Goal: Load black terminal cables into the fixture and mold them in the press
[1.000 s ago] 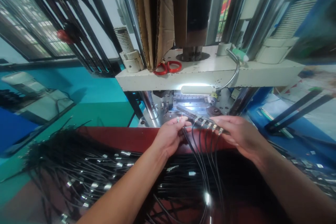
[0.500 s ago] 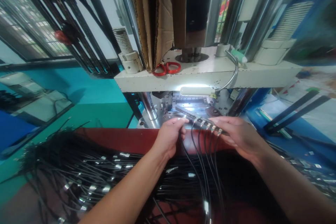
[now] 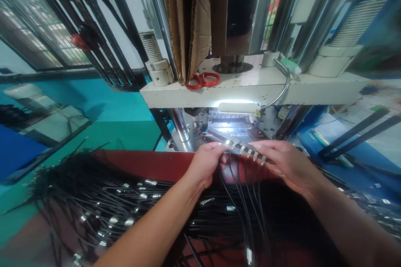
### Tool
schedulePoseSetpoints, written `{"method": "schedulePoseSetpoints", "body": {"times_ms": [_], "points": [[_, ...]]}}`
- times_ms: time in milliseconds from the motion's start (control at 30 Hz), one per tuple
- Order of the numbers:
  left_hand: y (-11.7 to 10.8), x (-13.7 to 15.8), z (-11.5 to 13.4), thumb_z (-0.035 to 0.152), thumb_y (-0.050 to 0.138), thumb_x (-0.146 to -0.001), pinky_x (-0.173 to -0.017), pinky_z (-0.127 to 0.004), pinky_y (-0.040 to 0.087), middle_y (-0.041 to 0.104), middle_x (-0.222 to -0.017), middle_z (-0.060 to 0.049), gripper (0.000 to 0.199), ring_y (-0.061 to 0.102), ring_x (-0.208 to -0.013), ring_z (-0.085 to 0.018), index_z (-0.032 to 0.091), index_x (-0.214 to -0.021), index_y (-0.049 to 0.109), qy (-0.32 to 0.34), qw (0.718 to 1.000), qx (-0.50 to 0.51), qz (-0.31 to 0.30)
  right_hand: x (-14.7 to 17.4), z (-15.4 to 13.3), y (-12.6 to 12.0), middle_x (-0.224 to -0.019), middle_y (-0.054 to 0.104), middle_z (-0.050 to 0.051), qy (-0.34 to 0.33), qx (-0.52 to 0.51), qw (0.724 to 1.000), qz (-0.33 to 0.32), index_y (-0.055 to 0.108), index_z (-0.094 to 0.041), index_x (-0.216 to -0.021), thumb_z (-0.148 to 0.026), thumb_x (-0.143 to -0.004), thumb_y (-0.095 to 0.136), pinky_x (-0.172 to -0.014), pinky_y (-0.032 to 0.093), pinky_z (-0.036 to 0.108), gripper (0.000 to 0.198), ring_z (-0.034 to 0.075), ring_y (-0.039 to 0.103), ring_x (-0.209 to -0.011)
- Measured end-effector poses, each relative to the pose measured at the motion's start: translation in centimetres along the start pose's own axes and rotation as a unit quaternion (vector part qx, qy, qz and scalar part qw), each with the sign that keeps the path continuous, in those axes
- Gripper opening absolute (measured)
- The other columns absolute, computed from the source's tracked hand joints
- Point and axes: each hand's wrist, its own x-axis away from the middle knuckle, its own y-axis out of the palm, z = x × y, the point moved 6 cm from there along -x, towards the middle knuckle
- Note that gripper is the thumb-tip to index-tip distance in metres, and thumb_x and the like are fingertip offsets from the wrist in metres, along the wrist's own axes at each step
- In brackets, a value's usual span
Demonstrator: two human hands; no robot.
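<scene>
Teal-green panels (image 3: 125, 106) and a barred window (image 3: 50, 37) stand behind a cream-painted press plate (image 3: 175, 98), with a dark red work surface (image 3: 134, 164) in front of it. Above that surface, before the press, a narrow dark bar (image 3: 242, 147) is held up at a slant, its far tip pointing up and left, its near end under the right hand (image 3: 286, 160). Small shiny metal ends sit in a row along it, and thin black cables (image 3: 239, 181) hang from them in loose curves. The right hand is clamped on the bar, thumb on top and fingers beneath. The left hand (image 3: 205, 160) has thumb and forefinger pinched together on a cable end at the bar's edge.

Beyond the bar's tip, a gap opens between the upper plate and the steel bed (image 3: 181, 146), bounded by polished round posts (image 3: 179, 125); a white tube lamp (image 3: 238, 108) lights a ridged metal block (image 3: 228, 125) there. Below the wrists, a tangled heap of cables (image 3: 115, 196) with silvery sleeves crowds the near side. Creased brown cardboard (image 3: 188, 25) and scissors with looped red handles (image 3: 203, 80) rest on the chipped paint of the plate
</scene>
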Motion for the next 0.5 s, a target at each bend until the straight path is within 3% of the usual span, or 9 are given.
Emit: {"method": "schedulePoseSetpoints", "body": {"times_ms": [500], "points": [[0.03,0.06,-0.27,0.027,0.065,-0.079,-0.043,-0.020,0.026,0.049,-0.050,0.003,0.018,0.039,-0.041,-0.004,0.012,-0.069,0.064,-0.035,0.999,0.032,-0.003,0.17,-0.08,0.13,-0.104,0.074,0.007,-0.009,0.004,1.000,-0.009,0.075,-0.022,-0.109,-0.038,-0.083,0.070,-0.069,0.060,0.025,0.031,0.023,0.070,-0.091]]}}
